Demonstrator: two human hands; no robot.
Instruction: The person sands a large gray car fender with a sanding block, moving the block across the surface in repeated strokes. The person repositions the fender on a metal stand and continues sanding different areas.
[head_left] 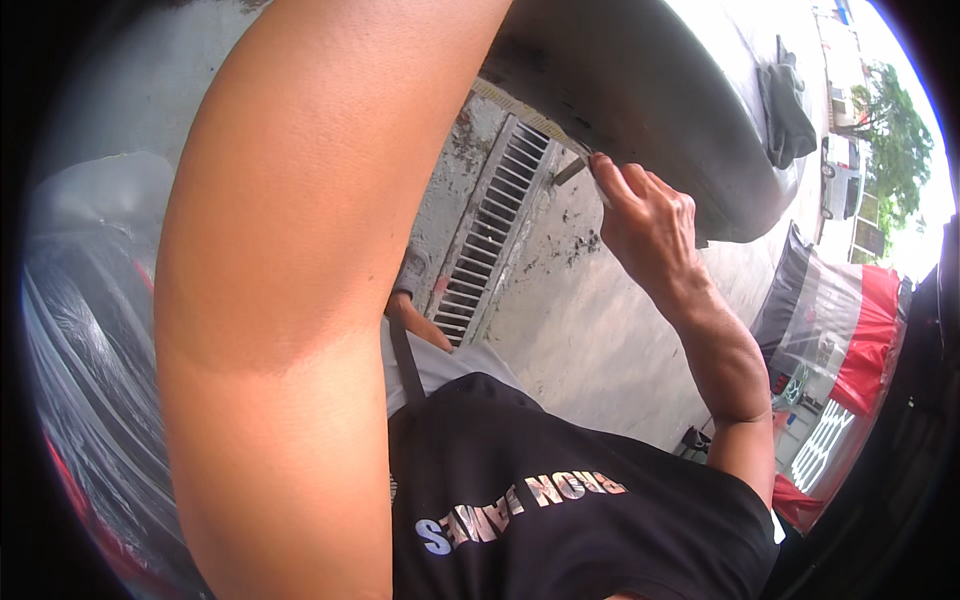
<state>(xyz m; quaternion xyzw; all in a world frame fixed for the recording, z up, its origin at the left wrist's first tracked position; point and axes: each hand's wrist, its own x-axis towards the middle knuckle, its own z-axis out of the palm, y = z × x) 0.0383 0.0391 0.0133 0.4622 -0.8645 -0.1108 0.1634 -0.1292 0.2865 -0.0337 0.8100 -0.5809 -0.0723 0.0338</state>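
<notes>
My left forearm fills the left middle and runs out past the top edge, so that hand is hidden. My right hand (645, 215) is closed at the lower edge of a curved grey panel (660, 80), pinching a thin pale strip (592, 165) there. A perforated yellowish strip (520, 107) runs along that edge toward my fingers, and a short metal bar (568, 174) sticks out below it. A grey cloth (785, 115) lies on the panel's upper surface, at its right.
Below are a concrete floor (560, 320) and a slotted drain grate (485, 240). Plastic sheeting (80, 310) covers something at the left. A red, grey and black canopy (865, 350) stands at the right, with a parked vehicle (842, 180) and trees beyond.
</notes>
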